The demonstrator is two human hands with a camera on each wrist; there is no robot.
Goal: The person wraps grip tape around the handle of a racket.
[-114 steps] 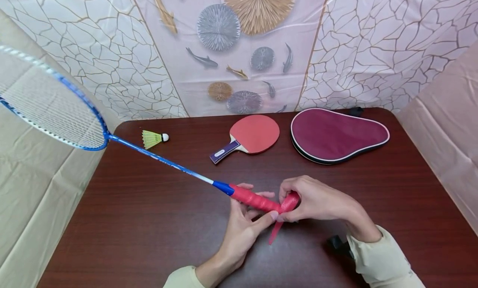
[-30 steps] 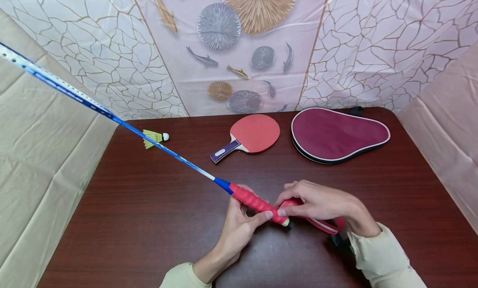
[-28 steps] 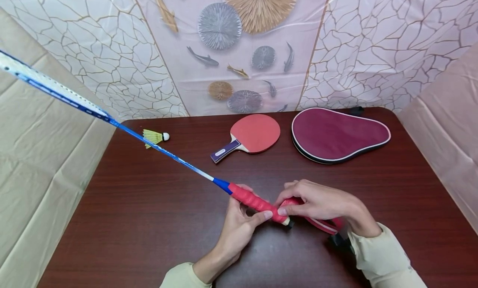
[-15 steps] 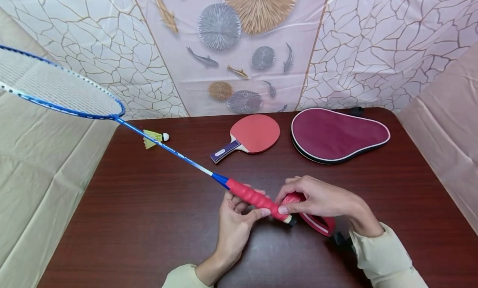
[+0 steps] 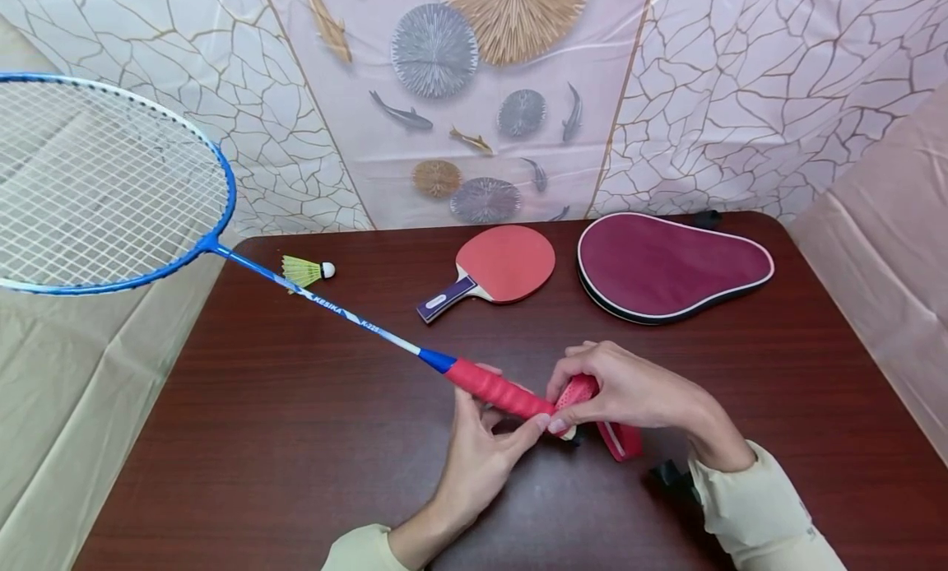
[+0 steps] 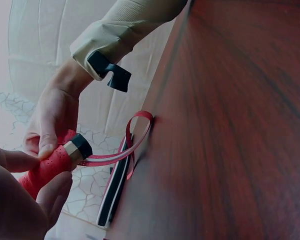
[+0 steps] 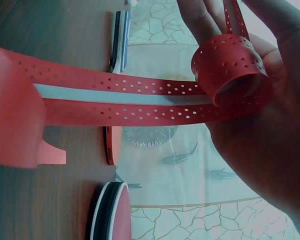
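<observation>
The badminton racket (image 5: 336, 309), blue and white, slants up to the left, its strung head cut off by the frame edge. My left hand (image 5: 477, 460) holds its handle, thumb near the butt. Red perforated grip tape (image 5: 620, 441) is wound in ridges along that handle. Beside the butt my right hand (image 5: 640, 394) pinches the tape with thumb and fingers. In the left wrist view a short pale stretch of handle (image 6: 73, 151) shows before the dark end cap (image 6: 82, 145). The right wrist view shows the tape (image 7: 155, 85) with a white centre strip, curling into a coil at the palm.
A yellow shuttlecock (image 5: 302, 271) lies at the table's back left. Behind the handle are a red table tennis bat (image 5: 511, 262) and a maroon bat case (image 5: 666, 266). A dark bracket (image 6: 107, 70) sits on the right sleeve. Patterned cloth hangs behind the brown table (image 5: 296, 439).
The racket has turned about its length, so its head went from edge-on to showing its strings broadly. The loose tape loop has drawn in toward the handle, and the right hand has risen slightly.
</observation>
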